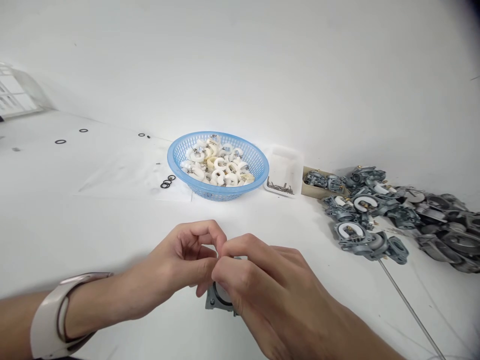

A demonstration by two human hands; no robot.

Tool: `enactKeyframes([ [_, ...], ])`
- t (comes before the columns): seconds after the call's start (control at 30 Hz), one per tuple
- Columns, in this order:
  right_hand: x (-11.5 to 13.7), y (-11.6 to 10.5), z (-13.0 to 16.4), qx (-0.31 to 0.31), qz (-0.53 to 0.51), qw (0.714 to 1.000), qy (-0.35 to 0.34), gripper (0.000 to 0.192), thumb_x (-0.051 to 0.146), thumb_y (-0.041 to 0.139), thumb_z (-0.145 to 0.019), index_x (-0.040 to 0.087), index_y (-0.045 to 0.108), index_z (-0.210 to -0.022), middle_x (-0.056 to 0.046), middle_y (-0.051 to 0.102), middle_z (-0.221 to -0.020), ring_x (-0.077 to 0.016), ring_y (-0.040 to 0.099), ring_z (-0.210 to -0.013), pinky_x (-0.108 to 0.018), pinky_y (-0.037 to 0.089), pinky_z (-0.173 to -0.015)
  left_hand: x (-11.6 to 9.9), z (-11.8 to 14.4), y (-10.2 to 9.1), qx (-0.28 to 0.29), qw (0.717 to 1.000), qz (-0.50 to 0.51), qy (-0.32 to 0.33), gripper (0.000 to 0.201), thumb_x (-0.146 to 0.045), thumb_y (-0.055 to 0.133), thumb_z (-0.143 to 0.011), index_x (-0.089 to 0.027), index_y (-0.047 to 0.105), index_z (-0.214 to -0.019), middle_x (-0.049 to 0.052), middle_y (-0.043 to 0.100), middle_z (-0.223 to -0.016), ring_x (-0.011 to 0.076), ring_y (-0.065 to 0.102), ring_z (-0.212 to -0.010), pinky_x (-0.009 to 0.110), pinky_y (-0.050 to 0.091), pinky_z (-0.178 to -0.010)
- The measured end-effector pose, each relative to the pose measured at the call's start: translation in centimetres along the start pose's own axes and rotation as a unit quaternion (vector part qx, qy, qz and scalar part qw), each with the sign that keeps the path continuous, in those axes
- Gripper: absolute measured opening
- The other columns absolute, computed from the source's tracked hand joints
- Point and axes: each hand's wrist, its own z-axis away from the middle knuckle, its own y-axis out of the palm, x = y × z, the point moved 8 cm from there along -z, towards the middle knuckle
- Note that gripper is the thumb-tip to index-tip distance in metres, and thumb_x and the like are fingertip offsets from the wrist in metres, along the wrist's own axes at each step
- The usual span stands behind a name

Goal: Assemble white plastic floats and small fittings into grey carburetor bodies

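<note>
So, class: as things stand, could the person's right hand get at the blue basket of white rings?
Probably yes. The white table between the right hand and the blue basket lies open, but its fingers are busy on the grey metal part.

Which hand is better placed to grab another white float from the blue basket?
Probably the left hand: the blue basket lies ahead and slightly to its side. The right hand covers the grey metal part and seems to steady it. Both grips close at the part.

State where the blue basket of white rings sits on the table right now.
In the head view, the blue basket stands at the table's centre, beyond both hands, with small black O-rings on its left and a white tray of metal pins on its right.
</note>
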Motion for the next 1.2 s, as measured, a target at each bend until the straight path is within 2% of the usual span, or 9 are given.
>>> enactKeyframes([
  [0.13,-0.2,0.3,0.1,0.007,-0.017,1.0,0.003,0.037,-0.003,0.039,-0.098,0.025,0.053,-0.117,0.0,0.07,-0.104,-0.0126,0.063,-0.071,-0.028,0.053,-0.067,-0.2,0.0,-0.1,-0.014,1.0,-0.011,0.002,0.011,-0.023,0.077,-0.097,-0.02,0.068,-0.093,-0.004,0.06,-0.071,0.0091,0.052,-0.062,0.02,0.04,-0.06],
  [0.23,-0.3,0.1,0.0,-0.007,-0.033,0.999,0.007,0.031,-0.001,0.045,-0.102,0.026,0.051,-0.116,0.002,0.07,-0.102,-0.012,0.063,-0.075,-0.028,0.052,-0.071,-0.5,-0.1,0.0,-0.006,1.0,-0.003,0.009,0.009,-0.018,0.078,-0.096,-0.02,0.069,-0.094,-0.004,0.062,-0.073,0.0095,0.052,-0.064,0.02,0.039,-0.06],
  [0.33,-0.7,-1.0,-0.1,-0.053,-0.058,0.997,0.011,0.027,0.002,0.054,-0.103,0.026,0.052,-0.115,0.004,0.067,-0.096,-0.0097,0.062,-0.079,-0.023,0.048,-0.067,-0.6,-0.1,0.2,-0.001,1.0,0.004,0.016,0.009,-0.017,0.078,-0.097,-0.02,0.071,-0.094,-0.003,0.064,-0.077,0.0088,0.048,-0.066,0.02,0.039,-0.062],
  [0.47,-1.4,-2.1,0.0,-0.097,-0.088,0.991,0.016,0.028,0.001,0.054,-0.101,0.025,0.055,-0.116,0.005,0.066,-0.098,-0.0072,0.06,-0.082,-0.02,0.043,-0.063,-0.1,0.0,-0.1,-0.012,1.0,-0.009,0.003,0.014,-0.023,0.081,-0.098,-0.02,0.07,-0.09,-0.002,0.062,-0.079,0.0087,0.045,-0.065,0.022,0.039,-0.062],
  [0.57,-1.6,-2.2,0.1,-0.1,-0.103,0.989,0.017,0.029,0.001,0.053,-0.1,0.026,0.056,-0.115,0.006,0.065,-0.1,-0.0059,0.06,-0.081,-0.019,0.045,-0.066,0.0,0.0,-0.1,-0.01,1.0,-0.005,0.002,0.015,-0.023,0.081,-0.098,-0.02,0.069,-0.089,-0.003,0.061,-0.078,0.0091,0.045,-0.066,0.022,0.038,-0.062],
  [0.73,-1.6,-1.8,0.0,-0.091,-0.086,0.992,0.022,0.029,0.001,0.052,-0.1,0.025,0.054,-0.116,0.006,0.065,-0.099,-0.0062,0.059,-0.078,-0.02,0.041,-0.061,-0.1,0.0,0.1,-0.003,1.0,0.001,0.006,0.015,-0.019,0.078,-0.1,-0.021,0.068,-0.088,-0.004,0.059,-0.074,0.0099,0.044,-0.067,0.023,0.037,-0.063],
  [0.93,-1.6,-1.7,0.0,-0.086,-0.087,0.992,0.019,0.028,0.003,0.053,-0.101,0.026,0.054,-0.116,0.006,0.064,-0.098,-0.0057,0.059,-0.077,-0.019,0.042,-0.062,-0.3,0.1,0.1,-0.003,1.0,0.016,0.013,0.016,-0.016,0.078,-0.099,-0.02,0.067,-0.087,-0.004,0.058,-0.072,0.0105,0.044,-0.067,0.023,0.035,-0.062],
  [1.2,-1.4,-1.7,0.1,-0.081,-0.091,0.992,0.015,0.028,0.003,0.049,-0.101,0.026,0.053,-0.117,0.004,0.064,-0.093,-0.0089,0.056,-0.074,-0.021,0.041,-0.06,-0.2,0.1,0.0,-0.007,1.0,-0.001,0.011,0.015,-0.02,0.08,-0.098,-0.019,0.069,-0.088,-0.002,0.059,-0.075,0.0105,0.044,-0.067,0.025,0.036,-0.062],
])
